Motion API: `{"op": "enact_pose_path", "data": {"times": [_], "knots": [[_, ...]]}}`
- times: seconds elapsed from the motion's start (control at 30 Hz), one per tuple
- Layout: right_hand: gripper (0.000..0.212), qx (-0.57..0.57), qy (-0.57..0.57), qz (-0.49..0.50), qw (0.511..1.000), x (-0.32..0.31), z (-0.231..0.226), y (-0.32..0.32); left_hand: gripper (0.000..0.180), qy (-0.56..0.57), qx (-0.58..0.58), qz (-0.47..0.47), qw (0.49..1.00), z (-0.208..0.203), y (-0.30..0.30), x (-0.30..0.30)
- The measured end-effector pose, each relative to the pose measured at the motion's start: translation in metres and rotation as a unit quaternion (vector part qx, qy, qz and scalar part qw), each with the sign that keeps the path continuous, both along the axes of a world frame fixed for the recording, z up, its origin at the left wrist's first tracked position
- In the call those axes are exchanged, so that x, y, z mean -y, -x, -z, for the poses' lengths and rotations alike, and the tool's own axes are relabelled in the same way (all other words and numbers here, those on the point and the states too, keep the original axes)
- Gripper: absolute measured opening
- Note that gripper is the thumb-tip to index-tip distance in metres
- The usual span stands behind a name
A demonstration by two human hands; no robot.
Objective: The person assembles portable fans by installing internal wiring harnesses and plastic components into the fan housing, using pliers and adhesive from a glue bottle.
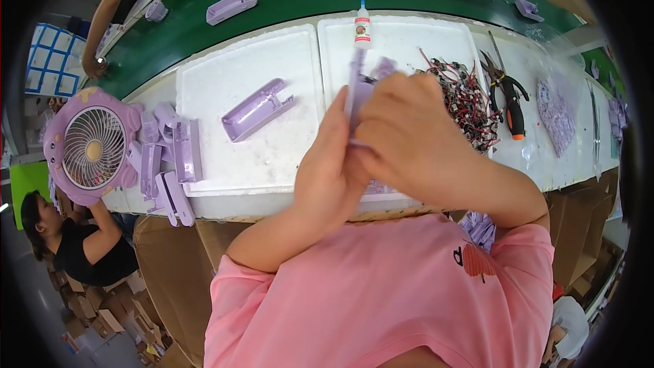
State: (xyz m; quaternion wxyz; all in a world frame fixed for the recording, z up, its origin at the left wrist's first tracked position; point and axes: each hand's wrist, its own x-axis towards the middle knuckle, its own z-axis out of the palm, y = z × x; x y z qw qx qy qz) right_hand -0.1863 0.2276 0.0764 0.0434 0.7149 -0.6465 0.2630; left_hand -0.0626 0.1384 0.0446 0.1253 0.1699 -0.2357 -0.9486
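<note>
My left hand (327, 172) grips a long light-purple plastic housing (355, 88), held up on end over the white foam tray. My right hand (412, 126) is closed against the same housing, its fingers curled in at the open side. What those fingertips pinch is hidden. Just beyond them a purple bit (385, 67) shows, blurred. Another open purple housing (251, 120) lies alone on the left foam tray (204, 163). Right of my hands spreads a heap of small electronic parts with red and black wires (466, 105). A white bottle with a blue tip (362, 27) stands behind the housing.
Pliers (507, 99) and a thin metal tool (495, 51) lie at the right, near a clear bag of small purple parts (556, 119). A purple fan (94, 146) and stacked housings (186, 151) stand left. Behind runs a green conveyor (293, 0). Other people work at the left.
</note>
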Motion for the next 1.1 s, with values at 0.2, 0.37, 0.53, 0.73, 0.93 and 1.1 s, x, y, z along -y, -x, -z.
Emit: {"op": "enact_pose_path", "data": {"times": [0.2,0.37,0.53,0.73,0.93,1.1], "knots": [[0.013,0.031,0.031,0.101,0.994,0.014,-0.007,0.08,0.061,0.722,0.159,-0.134,0.659,0.012,-0.035,0.082],[0.015,-0.09,-0.039,0.221,0.97,0.032,0.035,0.185,0.06,0.838,0.285,-0.029,0.464,0.018,-0.048,0.12],[0.017,-0.2,-0.078,0.306,0.928,0.034,0.083,0.235,0.042,0.832,0.309,0.035,0.46,0.011,-0.037,0.113],[0.018,-0.104,-0.075,0.235,0.963,0.019,0.044,0.154,0.045,0.858,0.317,0.025,0.405,0.008,-0.04,0.102],[0.011,0.025,-0.196,0.013,0.98,-0.015,0.031,0.07,0.035,0.623,0.316,-0.02,0.715,0.01,-0.042,0.079],[0.013,-0.028,-0.214,-0.002,0.976,-0.024,0.032,0.043,0.029,0.305,0.225,0.018,0.925,-0.001,-0.03,0.05]]}}
